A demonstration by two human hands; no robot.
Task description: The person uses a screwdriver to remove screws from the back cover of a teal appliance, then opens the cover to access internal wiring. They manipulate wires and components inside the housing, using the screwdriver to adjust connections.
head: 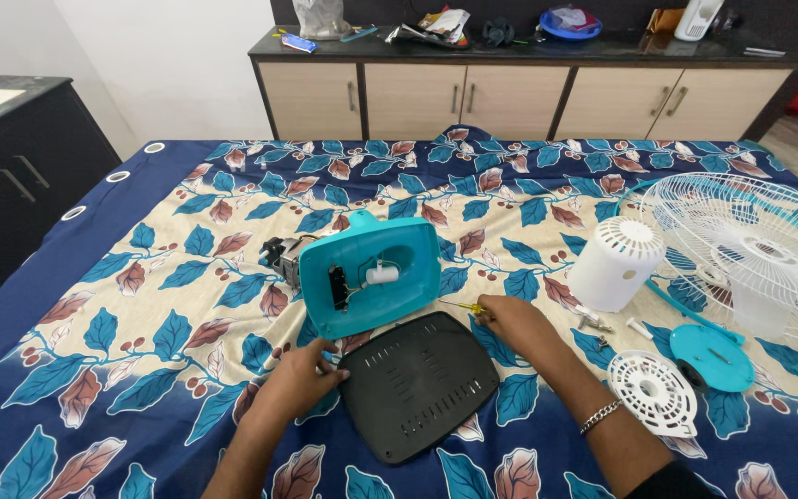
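A black slotted base plate [417,383] lies flat on the leaf-patterned cloth in front of me. My left hand [296,379] rests on its left edge, fingers touching the rim. My right hand [508,321] sits at the plate's upper right corner and holds a small yellow-handled screwdriver [465,306], its tip pointing left. Just behind the plate stands a teal fan housing [369,273], tilted up, with a white part and wiring inside. A grey motor [281,256] sticks out at its left.
To the right lie a white motor cover [614,263], a white wire fan grille [757,242], a teal round cap [713,358], a white vented disc [653,391] and small screws [593,321]. A cluttered cabinet [519,88] stands behind; a dark cabinet [20,185] at left.
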